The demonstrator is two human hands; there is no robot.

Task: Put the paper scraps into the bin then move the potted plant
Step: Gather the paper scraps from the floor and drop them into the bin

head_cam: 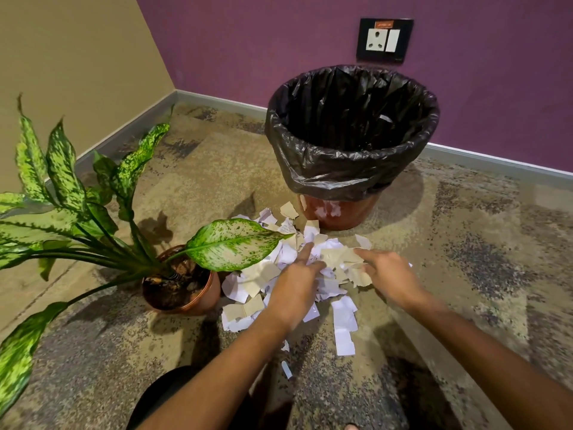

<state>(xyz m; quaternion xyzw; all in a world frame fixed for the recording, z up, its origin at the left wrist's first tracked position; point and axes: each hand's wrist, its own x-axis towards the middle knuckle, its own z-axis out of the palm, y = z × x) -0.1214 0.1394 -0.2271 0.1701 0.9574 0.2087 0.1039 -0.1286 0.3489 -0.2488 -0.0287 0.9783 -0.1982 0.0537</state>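
- Many paper scraps (291, 274), white and cream, lie heaped on the floor between the potted plant (183, 280) and the bin (350, 144), with a few loose pieces strewn nearer the camera.
- Both hands are down on the heap. The left hand (294, 287) rests on its middle with the forefinger stretched forward and the other fingers bent into the paper; whether they actually grasp any scraps I cannot tell.
- The right hand (387, 274) lies on the heap's right edge, forefinger pointing left across a cream piece; its other fingers are hidden beneath the hand, so its hold cannot be told either.
- The potted plant stands just left of the heap in a brown pot, one broad speckled leaf reaching over the scraps; its other long leaves spread toward the left.
- The bin, a reddish-brown tub lined with a black plastic bag (310, 156), stands just beyond the heap, close to the purple wall (248, 41).
- A wall socket (384, 40) sits on that wall above the bin.
- A mottled carpet (465, 243) covers the floor, and a beige wall (77, 57) meets the purple one in the corner.
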